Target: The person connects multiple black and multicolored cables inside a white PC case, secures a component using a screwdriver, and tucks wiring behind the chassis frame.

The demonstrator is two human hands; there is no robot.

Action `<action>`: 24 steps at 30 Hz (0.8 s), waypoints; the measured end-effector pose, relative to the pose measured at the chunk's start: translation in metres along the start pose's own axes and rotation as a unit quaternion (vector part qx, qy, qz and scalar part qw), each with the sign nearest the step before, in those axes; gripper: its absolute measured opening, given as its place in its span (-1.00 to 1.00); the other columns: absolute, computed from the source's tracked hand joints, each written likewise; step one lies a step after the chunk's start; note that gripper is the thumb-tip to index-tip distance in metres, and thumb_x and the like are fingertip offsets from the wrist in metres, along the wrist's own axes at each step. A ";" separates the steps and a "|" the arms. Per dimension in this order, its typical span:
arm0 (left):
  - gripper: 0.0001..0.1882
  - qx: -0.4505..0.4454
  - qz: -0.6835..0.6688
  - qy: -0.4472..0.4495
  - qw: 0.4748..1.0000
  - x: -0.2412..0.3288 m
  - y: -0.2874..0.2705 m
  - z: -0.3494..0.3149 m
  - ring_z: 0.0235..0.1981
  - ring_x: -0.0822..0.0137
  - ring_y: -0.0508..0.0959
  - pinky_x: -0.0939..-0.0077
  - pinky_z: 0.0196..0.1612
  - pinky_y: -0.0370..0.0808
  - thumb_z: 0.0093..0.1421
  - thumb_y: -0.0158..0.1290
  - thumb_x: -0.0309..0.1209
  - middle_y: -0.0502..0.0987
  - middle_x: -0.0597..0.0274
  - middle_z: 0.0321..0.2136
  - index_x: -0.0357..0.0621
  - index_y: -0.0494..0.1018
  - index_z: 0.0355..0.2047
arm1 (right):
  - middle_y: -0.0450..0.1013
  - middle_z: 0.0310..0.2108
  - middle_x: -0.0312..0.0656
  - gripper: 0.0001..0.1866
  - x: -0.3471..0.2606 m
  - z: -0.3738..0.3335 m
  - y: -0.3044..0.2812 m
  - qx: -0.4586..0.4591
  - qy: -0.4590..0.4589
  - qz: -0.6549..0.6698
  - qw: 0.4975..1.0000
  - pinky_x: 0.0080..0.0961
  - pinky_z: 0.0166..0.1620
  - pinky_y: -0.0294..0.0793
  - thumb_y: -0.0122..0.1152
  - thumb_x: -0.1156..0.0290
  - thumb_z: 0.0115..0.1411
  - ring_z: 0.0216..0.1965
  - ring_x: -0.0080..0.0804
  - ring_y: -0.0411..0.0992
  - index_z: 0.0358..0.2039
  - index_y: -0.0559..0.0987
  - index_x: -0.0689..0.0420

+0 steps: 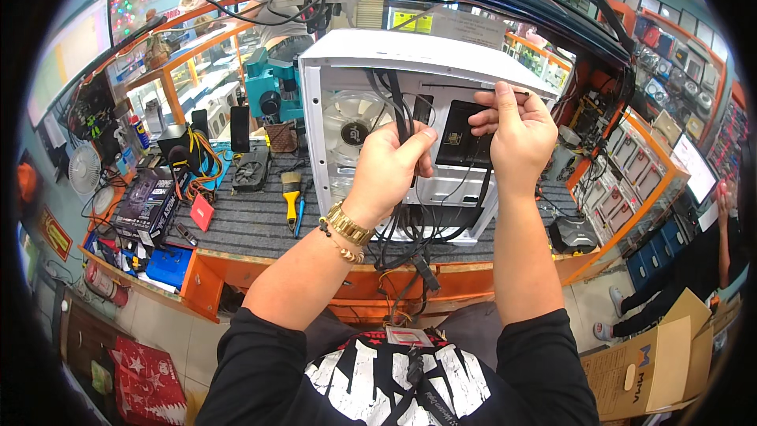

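Nearest the body, the left hand (390, 166) is closed in a fist around a bundle of black cables (402, 122), which runs nearly upright from the loose ends dangling over the orange bench edge (260, 264) up through the fist into the case. Just to its right and slightly higher, the right hand (512, 134) pinches a thin black cable tie (465, 87) between thumb and forefinger, the tie lying roughly level and pointing left toward the bundle. Behind both stands the open white computer case (339, 59), its clear fan (352, 130) left of the cables.
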State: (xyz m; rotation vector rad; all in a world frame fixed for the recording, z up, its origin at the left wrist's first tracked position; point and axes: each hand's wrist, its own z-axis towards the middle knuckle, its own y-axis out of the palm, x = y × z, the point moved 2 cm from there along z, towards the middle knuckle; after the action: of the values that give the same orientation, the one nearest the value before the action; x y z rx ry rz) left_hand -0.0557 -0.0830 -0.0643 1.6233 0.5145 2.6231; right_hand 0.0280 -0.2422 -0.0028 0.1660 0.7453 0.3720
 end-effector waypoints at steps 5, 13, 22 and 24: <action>-0.77 0.003 0.017 0.007 1.000 0.000 -0.001 0.000 -0.53 0.45 0.57 0.52 -0.35 0.55 0.40 0.23 -0.29 0.55 0.36 -0.54 -0.22 0.56 -0.14 | 0.68 -0.34 0.02 -0.75 0.000 0.003 -0.006 0.000 0.020 -0.008 1.000 -0.59 -0.53 0.59 0.23 0.36 0.49 -0.55 -0.46 0.61 -0.21 0.59 0.34; -0.76 0.007 0.020 0.012 1.000 -0.003 0.000 0.001 -0.53 0.47 0.57 0.51 -0.36 0.59 0.39 0.24 -0.30 0.55 0.37 -0.54 -0.24 0.56 -0.13 | 0.68 -0.34 0.03 -0.74 0.004 0.006 -0.014 0.008 0.026 0.003 1.000 -0.56 -0.53 0.61 0.22 0.35 0.50 -0.54 -0.44 0.61 -0.21 0.58 0.35; -0.76 0.004 0.015 0.014 1.000 -0.002 0.000 0.001 -0.52 0.46 0.57 0.52 -0.35 0.59 0.40 0.23 -0.30 0.56 0.36 -0.53 -0.24 0.56 -0.13 | 0.68 -0.34 0.03 -0.73 0.004 0.006 -0.015 0.004 0.022 0.002 1.000 -0.57 -0.54 0.60 0.22 0.35 0.50 -0.54 -0.44 0.61 -0.20 0.59 0.35; -0.76 0.004 0.014 0.012 1.000 -0.002 0.001 0.001 -0.52 0.46 0.57 0.52 -0.35 0.59 0.40 0.23 -0.30 0.56 0.36 -0.53 -0.24 0.56 -0.13 | 0.68 -0.34 0.03 -0.74 0.004 0.007 -0.014 0.005 0.023 -0.001 1.000 -0.58 -0.55 0.59 0.23 0.35 0.50 -0.54 -0.45 0.61 -0.20 0.59 0.35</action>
State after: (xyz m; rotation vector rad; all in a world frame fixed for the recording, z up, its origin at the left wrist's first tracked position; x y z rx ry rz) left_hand -0.0534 -0.0839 -0.0654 1.6141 0.5086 2.6669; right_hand 0.0388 -0.2541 -0.0043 0.1663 0.7930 0.3715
